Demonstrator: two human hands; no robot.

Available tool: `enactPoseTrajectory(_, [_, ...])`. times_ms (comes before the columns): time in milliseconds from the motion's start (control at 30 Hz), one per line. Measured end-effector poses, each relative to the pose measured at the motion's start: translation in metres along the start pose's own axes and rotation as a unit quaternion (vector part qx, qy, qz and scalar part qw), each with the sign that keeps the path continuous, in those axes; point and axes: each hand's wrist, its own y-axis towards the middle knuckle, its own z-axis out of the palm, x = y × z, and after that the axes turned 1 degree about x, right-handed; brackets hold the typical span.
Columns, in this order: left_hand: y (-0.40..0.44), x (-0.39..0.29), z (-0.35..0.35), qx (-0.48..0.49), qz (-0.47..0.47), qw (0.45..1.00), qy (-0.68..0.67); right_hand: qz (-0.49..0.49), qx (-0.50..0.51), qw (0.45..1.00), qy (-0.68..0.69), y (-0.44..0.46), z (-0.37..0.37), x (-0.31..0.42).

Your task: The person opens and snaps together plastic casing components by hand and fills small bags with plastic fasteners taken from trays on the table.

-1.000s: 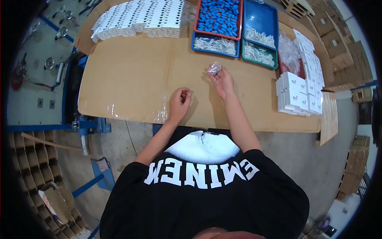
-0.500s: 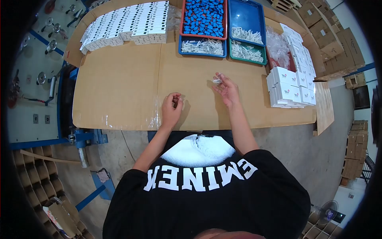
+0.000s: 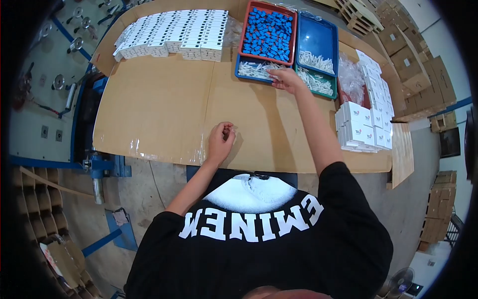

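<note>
My right hand (image 3: 286,80) reaches over the front edge of the lower blue tray (image 3: 256,78), which holds white pieces; its fingers are pinched, and what they hold, if anything, is too small to name. My left hand (image 3: 221,143) rests curled over the cardboard table top (image 3: 159,107), its contents hidden by the fingers. Behind the lower tray stands a red tray (image 3: 241,44) full of small blue parts (image 3: 268,35). To its right are an upper blue tray (image 3: 316,37) and a green tray (image 3: 326,93), both with white pieces.
Rows of white boxes (image 3: 174,32) stand at the back left. On the right are stacked white boxes (image 3: 361,124) beside a bin of clear plastic bags (image 3: 352,82). A raised cardboard wall (image 3: 103,55) borders the table's back. Metal equipment (image 3: 50,99) stands at the left.
My right hand has moved forward from above the table to the lower blue tray, and the small white pieces seen in it before no longer show. My left hand stays curled in about the same place.
</note>
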Motion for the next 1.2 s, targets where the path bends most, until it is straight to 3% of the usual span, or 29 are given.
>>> enactPoseTrajectory(167, [0.001, 0.005, 0.0, -0.007, -0.017, 1.0, -0.022, 0.032, 0.029, 0.956, -0.292, 0.052, -0.001, 0.033])
enactPoseTrajectory(200, [0.0, 0.005, -0.001, -0.002, -0.012, 1.0, -0.02, 0.032, 0.032, 0.955, -0.293, 0.074, -0.006, 0.03])
enactPoseTrajectory(233, [0.0, 0.005, -0.002, 0.005, -0.008, 1.0, -0.017, -0.037, 0.008, 0.878, -0.477, 0.098, -0.011, 0.026])
enactPoseTrajectory(267, [0.0, 0.003, -0.002, 0.003, -0.009, 1.0, -0.016, -0.105, -0.017, 0.762, -0.639, 0.098, -0.006, 0.03])
enactPoseTrajectory(467, [0.0, 0.001, -0.002, 0.015, 0.0, 1.0, -0.004, -0.142, -0.038, 0.845, -0.514, 0.07, -0.006, 0.046])
enactPoseTrajectory(533, [0.0, 0.001, -0.003, 0.016, 0.004, 1.0, 0.01, -0.104, -0.066, 0.921, -0.37, 0.034, 0.002, 0.054])
enactPoseTrajectory(600, [-0.003, 0.008, -0.002, 0.019, -0.008, 1.0, -0.006, -0.09, -0.073, 0.923, -0.367, 0.012, -0.002, 0.053])
enactPoseTrajectory(667, [0.0, 0.01, 0.005, 0.042, -0.007, 0.999, -0.034, -0.144, -0.07, 0.904, -0.396, -0.004, -0.029, 0.047])
enactPoseTrajectory(733, [-0.001, 0.012, 0.002, 0.023, -0.023, 0.999, -0.017, -0.062, -0.045, 0.935, -0.346, -0.034, -0.055, 0.047])
enactPoseTrajectory(767, [0.0, 0.01, 0.003, 0.036, -0.013, 0.999, -0.022, -0.069, -0.011, 0.938, -0.341, -0.033, -0.082, 0.039])
enactPoseTrajectory(867, [-0.001, 0.004, 0.002, 0.031, -0.011, 0.999, -0.002, -0.032, -0.034, 0.933, -0.356, -0.059, -0.155, 0.048])
enactPoseTrajectory(933, [0.0, -0.001, 0.003, 0.026, 0.018, 0.998, 0.06, -0.002, -0.092, 0.938, -0.333, -0.059, -0.216, 0.055])
enactPoseTrajectory(1133, [0.0, -0.021, 0.006, 0.04, 0.028, 0.991, 0.123, 0.015, -0.31, 0.825, -0.472, -0.041, -0.362, 0.086])
enactPoseTrajectory(1200, [0.003, -0.023, 0.008, 0.04, 0.026, 0.99, 0.133, -0.005, -0.354, 0.836, -0.418, -0.025, -0.403, 0.086])
